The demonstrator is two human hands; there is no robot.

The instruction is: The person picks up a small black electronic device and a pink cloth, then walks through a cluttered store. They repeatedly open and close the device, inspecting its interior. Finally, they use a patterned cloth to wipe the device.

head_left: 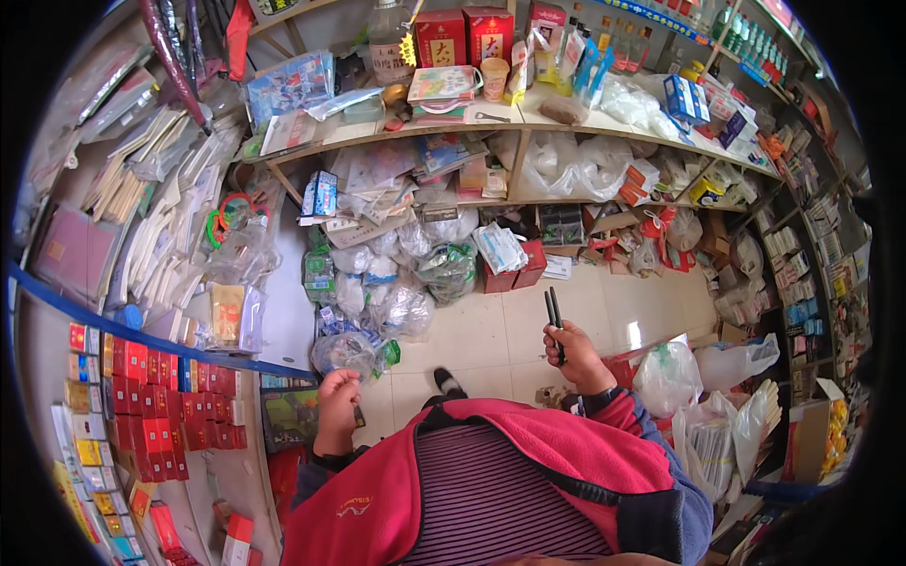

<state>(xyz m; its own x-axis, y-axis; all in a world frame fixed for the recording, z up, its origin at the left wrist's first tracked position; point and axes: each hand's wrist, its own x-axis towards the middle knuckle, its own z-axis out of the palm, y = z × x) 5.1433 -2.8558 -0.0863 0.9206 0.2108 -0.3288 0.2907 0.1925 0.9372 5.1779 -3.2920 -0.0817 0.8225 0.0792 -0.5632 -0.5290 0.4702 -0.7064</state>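
Note:
My right hand (576, 356) is closed around a slim black two-pronged tool (555, 325), whose two narrow prongs point up and away from me; its exact kind does not show. To the left, my left hand (338, 401) is held with its fingers curled together. Whatever it may hold is hidden or too small to see. Just beyond that hand lies a clear plastic bag (343, 354) on the floor. Tiled floor (472, 344) shows between and beyond the two hands.
Ahead, a cluttered counter (528, 118) carries red boxes (442, 40), bottles and packages. Several stuffed plastic bags (406, 307) sit below it. Red cartons (146, 396) fill the left shelves. At right stand a white bag (668, 377) and a bag of flat stacked goods (713, 448).

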